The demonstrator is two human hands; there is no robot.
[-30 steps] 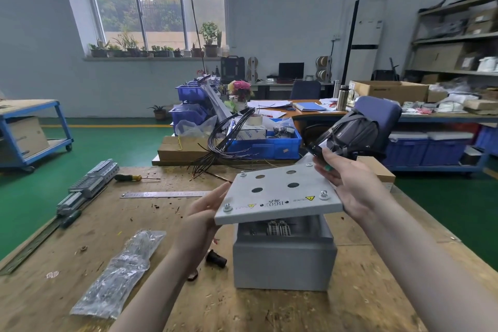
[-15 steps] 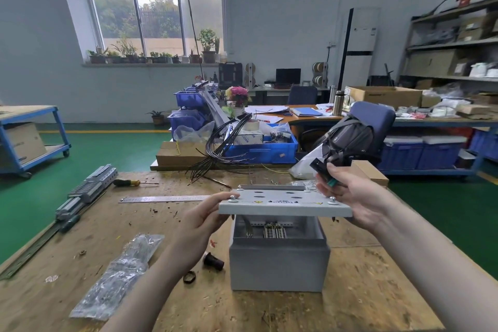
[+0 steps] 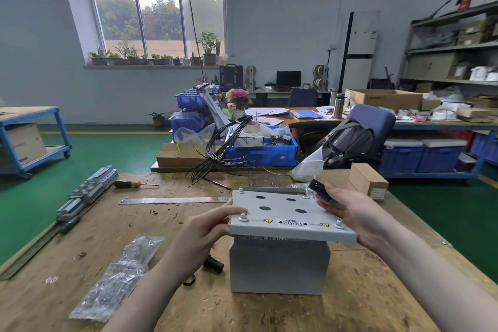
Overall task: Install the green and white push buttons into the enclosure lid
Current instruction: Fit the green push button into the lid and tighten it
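Observation:
A grey enclosure lid (image 3: 285, 219) with several round holes and corner screws hovers just above the open grey enclosure box (image 3: 279, 267) on the wooden bench. My left hand (image 3: 207, 226) grips the lid's left edge. My right hand (image 3: 347, 214) supports the lid's right edge from beneath and also pinches a black push button with a green end (image 3: 320, 190) between thumb and fingers. A small black part (image 3: 213, 264) and a dark ring (image 3: 189, 281) lie on the bench left of the box. No white button shows.
A plastic bag of parts (image 3: 118, 277) lies at the front left. A steel ruler (image 3: 175, 200), a screwdriver (image 3: 129, 184) and DIN rails (image 3: 89, 191) lie further back left. A small cardboard box (image 3: 367, 180) and a blue bin with black cables (image 3: 258, 151) stand behind.
The lid has gone from tilted up toward me to nearly flat, and has come down closer to the box. Both hands kept their hold.

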